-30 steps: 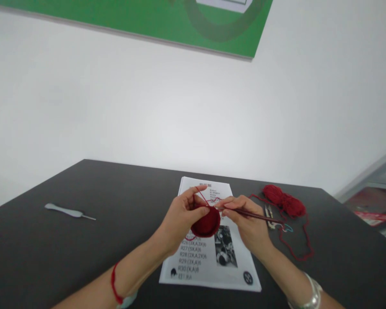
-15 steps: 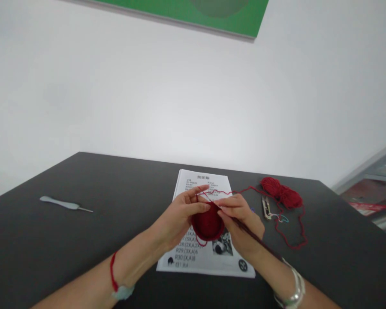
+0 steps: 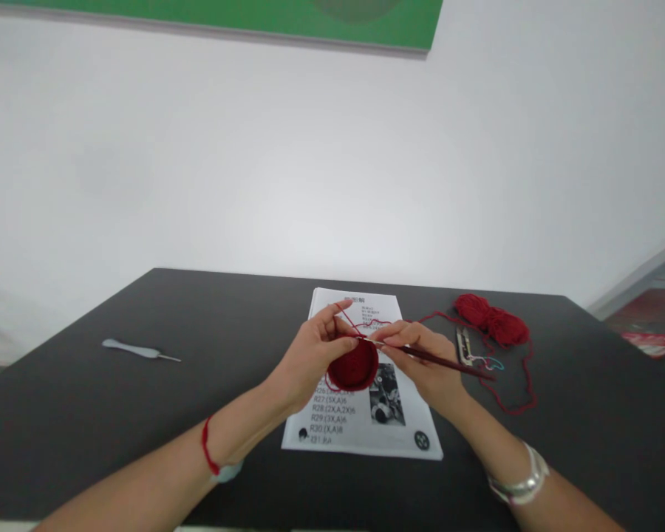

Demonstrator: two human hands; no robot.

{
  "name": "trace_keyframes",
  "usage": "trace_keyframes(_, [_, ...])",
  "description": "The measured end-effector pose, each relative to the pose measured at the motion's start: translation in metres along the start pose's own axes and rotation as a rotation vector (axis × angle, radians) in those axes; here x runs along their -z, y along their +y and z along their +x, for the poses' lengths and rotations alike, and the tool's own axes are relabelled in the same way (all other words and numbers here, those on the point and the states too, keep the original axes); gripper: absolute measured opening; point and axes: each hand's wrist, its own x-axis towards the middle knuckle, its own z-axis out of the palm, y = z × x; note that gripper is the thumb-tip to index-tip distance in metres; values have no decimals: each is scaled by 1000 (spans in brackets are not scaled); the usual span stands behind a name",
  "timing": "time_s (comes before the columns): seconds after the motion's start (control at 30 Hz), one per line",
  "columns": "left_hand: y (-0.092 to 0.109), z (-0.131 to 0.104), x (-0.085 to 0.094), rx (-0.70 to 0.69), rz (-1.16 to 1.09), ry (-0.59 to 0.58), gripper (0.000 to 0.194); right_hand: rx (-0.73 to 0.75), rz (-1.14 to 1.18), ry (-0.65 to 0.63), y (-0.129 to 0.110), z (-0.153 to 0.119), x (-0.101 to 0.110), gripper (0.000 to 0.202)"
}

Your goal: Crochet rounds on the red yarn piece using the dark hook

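A round, cup-shaped piece of red crochet (image 3: 353,367) hangs from my left hand (image 3: 317,353), pinched at its upper edge between thumb and fingers. Red yarn runs over my raised left index finger. My right hand (image 3: 424,362) grips a crochet hook (image 3: 448,360) with a dark red handle, pointing left. The hook's metal tip meets the top edge of the crochet by my left thumb; the stitch itself is too small to make out. Beneath both hands lies a stack of printed pattern sheets (image 3: 366,440), partly covered by them.
To the right rests a red yarn skein (image 3: 492,319), its strand leading to my hands. Beside it are a small metal tool (image 3: 464,346) and a light blue stitch marker (image 3: 495,363). A second crochet hook (image 3: 138,349), grey-handled, lies left on the dark table (image 3: 227,310).
My right hand has turned the hook from slanting down along my forearm to nearly level. The crochet shows slightly higher and further left. The view itself has shifted a little.
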Motion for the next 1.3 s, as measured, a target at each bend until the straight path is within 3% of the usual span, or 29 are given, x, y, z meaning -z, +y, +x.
trace_keyframes(0.17, [-5,-6,4,-11,-3,35,63,196,-243,-75,-7,-1,-7,14])
trace_keyframes(0.37, [-13,-9,7,-83,60,107,62,323,-374,-66,-4,-7,-19,17])
trace_keyframes(0.53, [-18,-9,8,-111,153,127,62,213,-407,-21,-4,-17,-28,14])
trace_keyframes(0.73, [-22,-12,13,-127,187,137,64,118,-255,81,6,-24,-36,13])
trace_keyframes(1.07, [-25,-15,8,-167,239,194,54,354,-508,23,7,-31,-43,18])
trace_keyframes(1.3, [-27,-15,6,-193,308,238,50,236,-476,69,14,-35,-48,17])
